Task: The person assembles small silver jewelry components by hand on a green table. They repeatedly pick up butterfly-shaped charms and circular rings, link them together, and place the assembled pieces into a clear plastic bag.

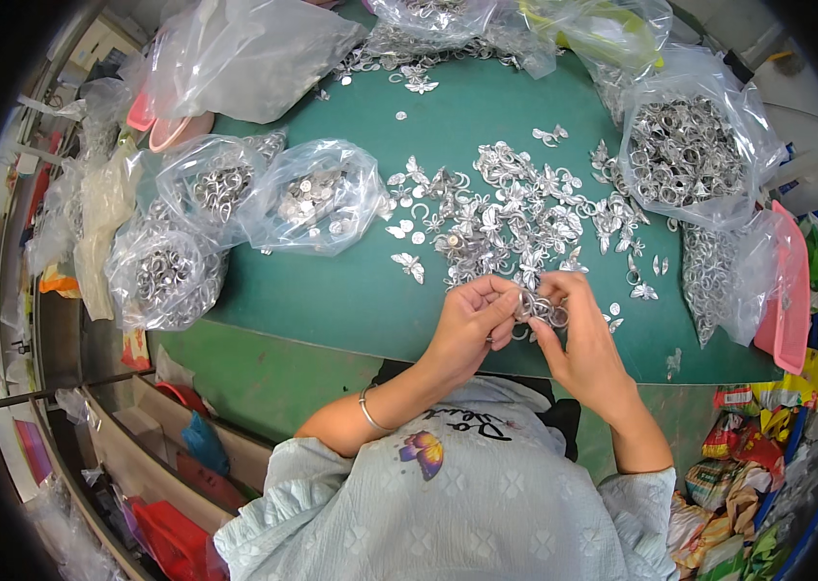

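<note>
Near the table's front edge my two hands meet around a small cluster of silver-coloured metal rings [546, 310]. My left hand [472, 324] is closed, its thumb and forefinger pinching the cluster's left side. From the right, my right hand [583, 339] curls its thumb and fingers about the same rings. How the rings are joined, if at all, is too small to tell. Just beyond my fingers spreads a loose heap of silver metal pieces [496, 218], some winged like insects, others ring-shaped. A single winged piece [410, 266] lies left of the heap.
On the green tabletop [332, 300], clear bags of small metal parts stand at left [317, 203] and right [690, 145]. More bagged pieces [428, 39] lie along the back. A pink basket [792, 290] stands at the right edge. Drawers [167, 426] are lower left.
</note>
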Available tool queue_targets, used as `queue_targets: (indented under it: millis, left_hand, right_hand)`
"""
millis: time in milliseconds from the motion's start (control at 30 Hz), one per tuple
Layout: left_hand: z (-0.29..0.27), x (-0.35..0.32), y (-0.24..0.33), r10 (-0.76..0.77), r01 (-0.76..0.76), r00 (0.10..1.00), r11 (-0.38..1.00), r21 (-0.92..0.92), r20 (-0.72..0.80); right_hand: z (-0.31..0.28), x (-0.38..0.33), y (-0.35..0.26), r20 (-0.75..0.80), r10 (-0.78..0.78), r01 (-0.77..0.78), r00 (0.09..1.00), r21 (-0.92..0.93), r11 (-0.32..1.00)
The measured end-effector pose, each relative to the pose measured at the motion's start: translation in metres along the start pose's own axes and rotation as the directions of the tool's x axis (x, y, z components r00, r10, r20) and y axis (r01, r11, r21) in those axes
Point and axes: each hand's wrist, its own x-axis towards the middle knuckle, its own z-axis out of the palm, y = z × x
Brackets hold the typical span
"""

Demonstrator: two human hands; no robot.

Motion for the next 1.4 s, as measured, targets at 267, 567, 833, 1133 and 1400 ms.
queue_targets:
  millis: [267, 567, 833, 1133, 1400]
  left_hand:
    - [0.007, -0.005, -0.001, 0.049, -0.049, 0.992, 0.999, -0.002, -0.12]
    - [-0.009, 0.005, 0.021, -0.173, 0.158, 0.985, 0.921, -0.356, -0.01]
    - [-0.005, 0.0, 0.025, -0.298, 0.287, 0.953, 0.942, -0.173, -0.044]
    - [-0.014, -0.005, 0.025, -0.137, 0.134, 0.99, 0.986, 0.102, 0.029]
    - [-0.017, -0.008, 0.035, -0.173, 0.247, 0.967, 0.81, -0.532, 0.186]
  right_hand:
    - [0.009, -0.007, 0.006, 0.065, -0.182, 0.193, 0.981, -0.403, 0.895]
    - [-0.007, -0.001, 0.028, -0.021, 0.093, -0.091, 0.995, 0.081, 0.993]
    - [-0.01, 0.007, 0.048, 0.225, 0.359, -0.346, 0.906, 0.882, 0.319]
    - [-0.006, 0.0, 0.041, 0.149, 0.321, -0.3, 0.935, 0.814, 0.498]
    - [0.002, 0.001, 0.039, 0.196, 0.302, -0.329, 0.933, 0.804, 0.495]
